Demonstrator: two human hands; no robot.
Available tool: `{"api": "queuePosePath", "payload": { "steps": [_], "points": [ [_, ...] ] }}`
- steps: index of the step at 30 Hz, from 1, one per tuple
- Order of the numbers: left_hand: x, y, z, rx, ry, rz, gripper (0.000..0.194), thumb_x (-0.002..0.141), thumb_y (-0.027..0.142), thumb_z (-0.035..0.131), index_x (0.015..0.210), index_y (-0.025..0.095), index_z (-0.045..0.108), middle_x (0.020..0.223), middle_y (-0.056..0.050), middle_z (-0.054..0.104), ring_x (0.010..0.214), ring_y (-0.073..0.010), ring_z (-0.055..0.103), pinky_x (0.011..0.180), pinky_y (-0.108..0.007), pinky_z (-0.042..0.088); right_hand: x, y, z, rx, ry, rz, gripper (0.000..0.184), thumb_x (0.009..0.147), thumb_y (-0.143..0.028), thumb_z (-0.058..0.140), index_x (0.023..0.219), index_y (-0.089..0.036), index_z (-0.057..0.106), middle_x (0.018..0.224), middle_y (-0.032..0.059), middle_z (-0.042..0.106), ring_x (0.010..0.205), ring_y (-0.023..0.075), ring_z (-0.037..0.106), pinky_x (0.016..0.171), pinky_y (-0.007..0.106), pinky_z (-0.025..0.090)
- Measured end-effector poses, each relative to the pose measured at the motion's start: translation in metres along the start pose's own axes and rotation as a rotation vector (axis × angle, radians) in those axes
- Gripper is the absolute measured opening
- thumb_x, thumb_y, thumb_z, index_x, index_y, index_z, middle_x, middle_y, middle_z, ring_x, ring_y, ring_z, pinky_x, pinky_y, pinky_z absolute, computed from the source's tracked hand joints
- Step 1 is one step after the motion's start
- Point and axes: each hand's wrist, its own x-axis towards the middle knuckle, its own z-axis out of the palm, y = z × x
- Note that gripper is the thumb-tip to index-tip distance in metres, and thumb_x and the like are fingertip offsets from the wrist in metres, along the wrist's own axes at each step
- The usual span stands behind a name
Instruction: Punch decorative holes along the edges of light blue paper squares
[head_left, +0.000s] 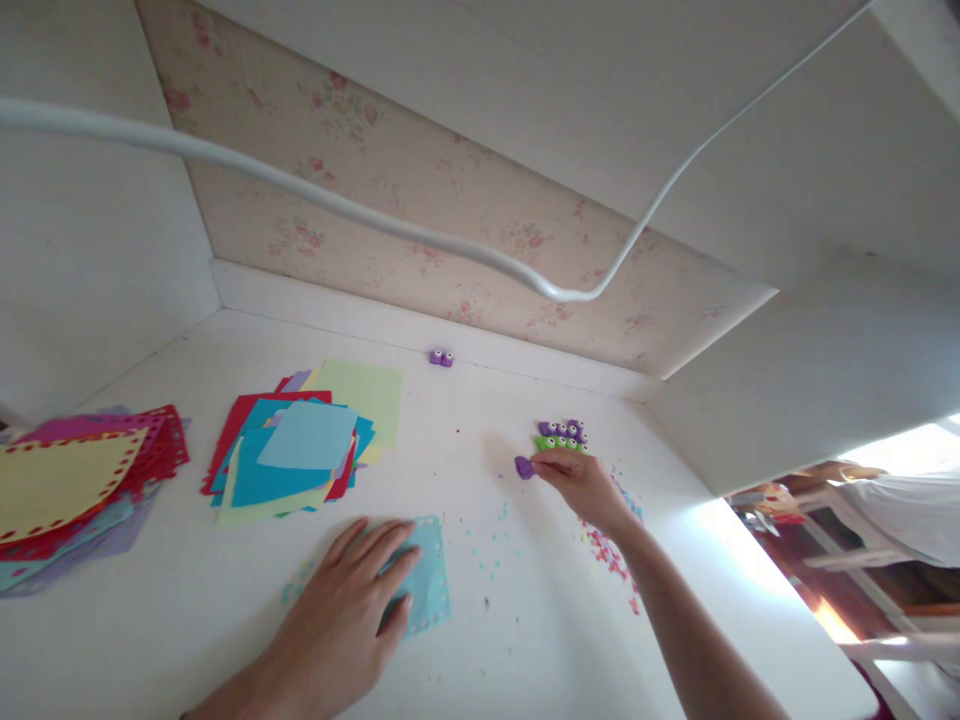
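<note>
My left hand [352, 610] lies with fingers spread on a light-blue sheet of paper [430, 575] whose edges are punched with small holes. Part of that sheet is hidden under the palm. My right hand [576, 483] pinches a small purple piece [524, 467] between thumb and fingertips, just above the table or touching it; I cannot tell which. Right behind this hand stands a cluster of little purple figures [574, 430] and green figures [561, 442] with googly eyes. Pale blue paper bits [495, 560] are scattered between my hands.
A stack of coloured paper [307, 435] sits at the left middle, and hole-edged sheets [67, 480] pile at the far left. Two purple figures [442, 358] are by the back wall. Red and pink confetti [611, 555] lies under my right forearm. A white cable [450, 242] hangs across the front.
</note>
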Motion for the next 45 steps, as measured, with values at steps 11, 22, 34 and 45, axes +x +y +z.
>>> {"api": "queuePosePath", "payload": {
  "steps": [11,22,34,45],
  "points": [
    [0.006,-0.002,0.002,0.016,0.108,-0.029,0.03,0.092,0.033,0.055,0.121,0.032,0.063,0.132,0.0,0.061,0.118,-0.0232,0.056,0.104,-0.041,0.044,0.082,0.093,-0.05,-0.471,0.12,0.247,0.031,0.088,-0.018,0.05,0.101,-0.02,0.078,0.111,0.0088,0.074,0.103,0.0249,0.066,0.086,0.028,0.045],
    [0.009,-0.006,0.006,0.011,0.131,-0.089,0.026,0.092,0.028,0.055,0.117,0.029,0.064,0.125,-0.001,0.064,0.112,-0.0234,0.058,0.097,-0.04,0.047,0.102,0.11,-0.031,-0.571,-0.086,0.244,0.032,0.083,-0.012,0.053,0.099,-0.02,0.079,0.11,0.0085,0.074,0.103,0.0228,0.066,0.088,0.026,0.045],
    [0.008,-0.003,0.003,0.042,0.102,-0.209,0.034,0.091,0.031,0.058,0.124,0.021,0.058,0.122,-0.006,0.062,0.112,-0.0268,0.053,0.099,-0.046,0.036,0.153,0.008,0.057,-0.396,-0.079,-0.016,0.037,0.094,-0.021,0.046,0.126,-0.022,0.064,0.126,0.0055,0.066,0.111,0.0193,0.062,0.099,0.027,0.044],
    [0.016,-0.002,-0.006,-0.129,0.028,-0.286,0.03,0.09,0.032,0.06,0.12,0.025,0.06,0.117,-0.003,0.063,0.108,-0.0256,0.054,0.099,-0.046,0.038,0.232,-0.055,0.119,-0.304,-0.049,-0.034,0.056,0.096,-0.014,0.041,0.152,-0.015,0.031,0.159,0.0135,0.027,0.138,0.0264,0.039,0.112,0.039,0.033]
  ]
}}
